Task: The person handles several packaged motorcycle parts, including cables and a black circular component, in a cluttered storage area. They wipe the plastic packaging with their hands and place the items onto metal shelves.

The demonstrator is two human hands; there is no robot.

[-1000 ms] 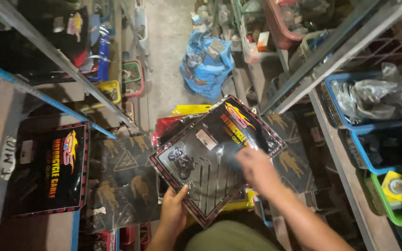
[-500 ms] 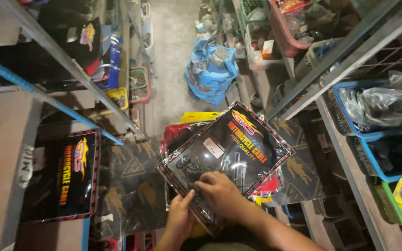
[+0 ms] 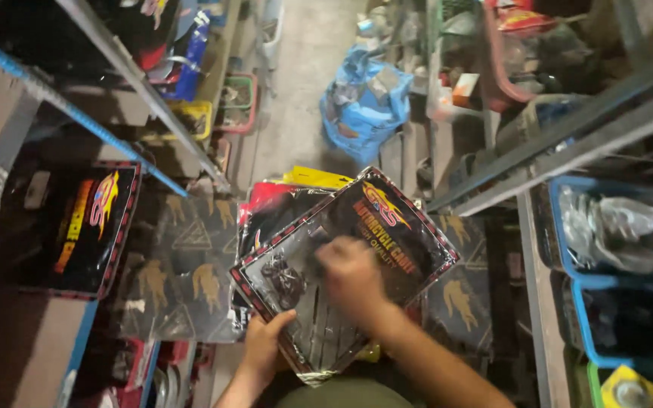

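Observation:
I hold a flat black plastic-wrapped package with a red checkered border and flame-coloured print, tilted in front of me. My left hand grips its lower left edge from underneath. My right hand lies blurred on top of the package's middle, palm down on the plastic. More similar packages, red and yellow, are stacked right beneath it.
A matching black package rests on the left shelf. Metal shelf rails run along both sides. A blue plastic bag sits on the floor ahead. Blue bins with wrapped parts stand at right.
My right hand slid from the package's right side across to its middle, moving leftward. The left hand kept its grip on the lower edge.

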